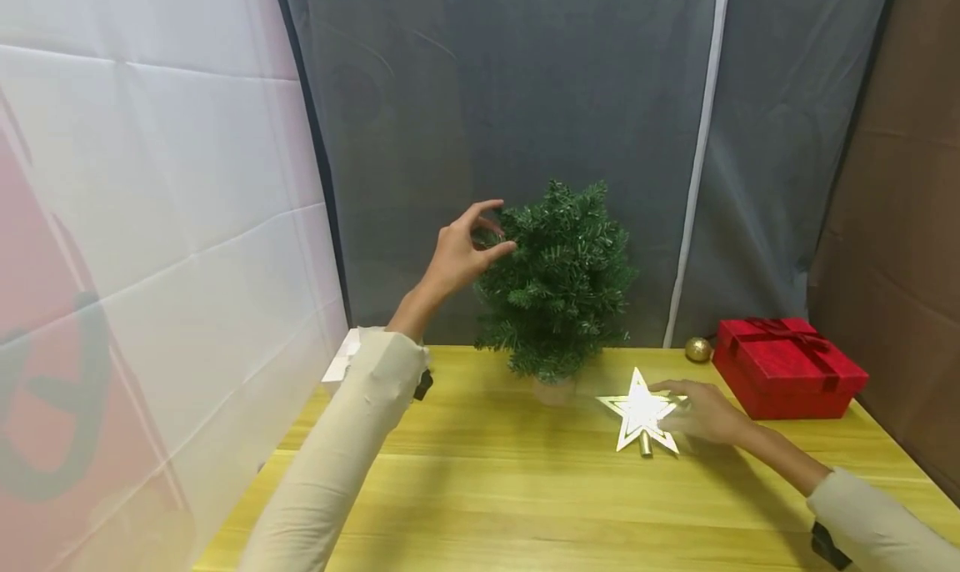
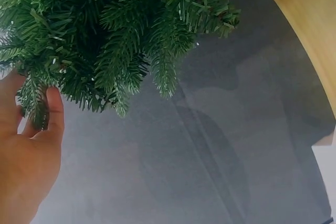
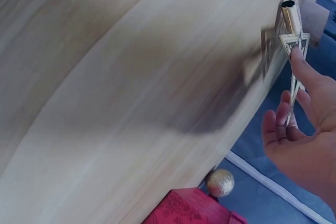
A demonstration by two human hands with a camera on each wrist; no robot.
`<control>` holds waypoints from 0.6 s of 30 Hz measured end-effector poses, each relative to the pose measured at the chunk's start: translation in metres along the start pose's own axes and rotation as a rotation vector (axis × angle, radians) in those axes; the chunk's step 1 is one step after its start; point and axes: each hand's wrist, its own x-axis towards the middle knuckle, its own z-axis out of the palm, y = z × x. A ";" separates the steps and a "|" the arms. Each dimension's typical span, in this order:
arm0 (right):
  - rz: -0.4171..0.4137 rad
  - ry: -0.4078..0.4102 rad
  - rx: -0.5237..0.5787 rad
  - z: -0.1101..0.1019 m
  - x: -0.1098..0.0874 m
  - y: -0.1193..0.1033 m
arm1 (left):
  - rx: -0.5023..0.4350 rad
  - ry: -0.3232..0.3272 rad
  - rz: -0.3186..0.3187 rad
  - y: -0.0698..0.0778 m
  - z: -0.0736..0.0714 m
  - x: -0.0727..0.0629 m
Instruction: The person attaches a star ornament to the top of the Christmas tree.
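A small green artificial Christmas tree (image 1: 558,272) stands upright toward the back of the table. My left hand (image 1: 467,247) is at its upper left side, with thumb and index finger apart in a C shape. In the left wrist view, a branch tip (image 2: 35,100) hangs between the thumb and fingers of that hand (image 2: 31,145). My right hand (image 1: 701,412) pinches a shiny gold star tree topper (image 1: 641,409) by one side, right of the tree's base. The right wrist view shows the star edge-on, its hollow socket (image 3: 290,17) pointing away from the palm, the thumb pressed on one face.
A red gift box (image 1: 787,363) with a dark red ribbon sits at the table's back right. Beside its left corner lies a gold ball (image 1: 698,349). A white object (image 1: 343,357) is at the back left. Grey cloth (image 1: 510,97) hangs behind the wooden table (image 1: 480,489).
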 end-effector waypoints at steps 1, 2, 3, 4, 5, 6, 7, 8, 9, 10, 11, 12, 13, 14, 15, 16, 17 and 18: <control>0.001 0.006 0.008 -0.002 0.000 0.000 | -0.004 0.000 -0.006 0.000 0.000 0.000; -0.003 0.018 0.002 -0.004 0.000 0.001 | -0.007 0.000 -0.011 -0.001 0.000 0.000; -0.007 0.028 -0.004 -0.006 0.001 0.002 | -0.010 0.000 -0.013 -0.001 0.000 0.000; -0.022 0.040 -0.013 -0.009 0.001 0.002 | -0.013 0.000 -0.015 -0.001 0.000 0.000; -0.039 0.050 -0.020 -0.013 0.002 0.002 | -0.014 0.001 -0.016 -0.001 -0.001 0.000; -0.054 0.055 -0.024 -0.016 0.003 0.002 | -0.014 0.002 -0.015 -0.001 -0.001 0.000; -0.059 0.060 -0.029 -0.019 0.003 0.001 | -0.013 0.004 -0.014 -0.001 -0.001 0.000; -0.061 0.067 -0.038 -0.022 0.004 0.001 | -0.013 0.006 -0.014 -0.001 -0.002 -0.001; -0.056 0.064 -0.035 -0.025 0.004 0.000 | -0.012 0.009 -0.012 -0.001 -0.002 -0.001; -0.051 0.060 -0.035 -0.028 0.005 0.000 | -0.012 0.011 -0.012 -0.001 -0.002 -0.001; -0.048 0.057 -0.039 -0.031 0.005 -0.001 | -0.012 0.012 -0.011 -0.001 -0.002 -0.001; -0.040 0.053 -0.043 -0.034 0.004 -0.001 | -0.013 0.013 -0.010 -0.001 -0.002 -0.001; -0.035 0.054 -0.050 -0.037 0.004 -0.002 | -0.016 0.014 -0.009 -0.001 -0.002 -0.002; -0.026 0.055 -0.054 -0.039 0.003 -0.002 | -0.019 0.015 -0.008 -0.002 -0.002 -0.002; -0.016 0.056 -0.058 -0.041 0.002 -0.002 | -0.022 0.016 -0.007 -0.002 -0.001 -0.002; -0.007 0.059 -0.062 -0.044 0.001 -0.003 | -0.025 0.017 -0.007 -0.002 -0.001 -0.002; 0.003 0.059 -0.062 -0.046 0.000 -0.003 | -0.028 0.018 -0.006 -0.002 -0.001 -0.003; 0.009 0.061 -0.064 -0.049 -0.001 -0.003 | -0.031 0.020 -0.006 -0.002 0.000 -0.003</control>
